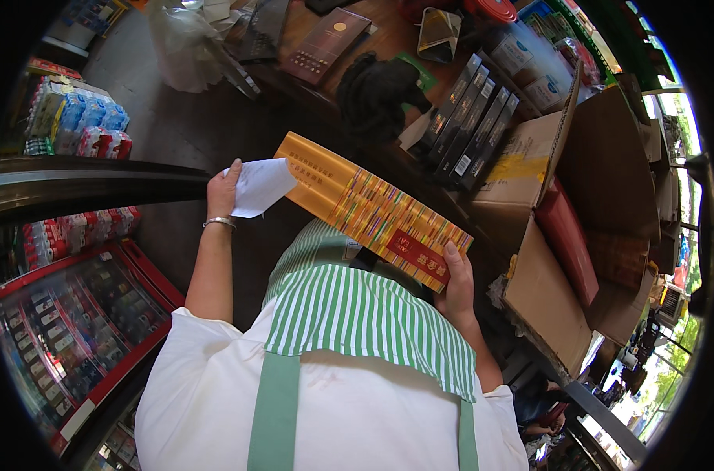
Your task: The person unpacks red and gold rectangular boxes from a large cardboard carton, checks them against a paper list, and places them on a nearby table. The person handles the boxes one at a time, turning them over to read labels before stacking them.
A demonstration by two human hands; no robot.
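Observation:
My right hand (457,279) grips one end of a long, flat golden carton (369,206), its thumb on the upper face near a red label. The carton bears printed writing and a multicoloured striped pattern. Between the thumb and fingers of my left hand (222,187) is a white sheet of paper (261,185), whose far edge overlaps the carton's other end. A silver bracelet (220,222) circles the left wrist. Both hands are in front of my green-and-white striped apron (369,312). Whether the paper touches the carton, I cannot tell.
An opened cardboard box (545,282) with a red carton (566,241) inside stands at right. Several black boxes (469,123) and a dark bag (377,94) are beyond the carton. A red-framed display fridge (86,329) and bottle packs (92,115) flank the left. A person (545,406) sits lower right.

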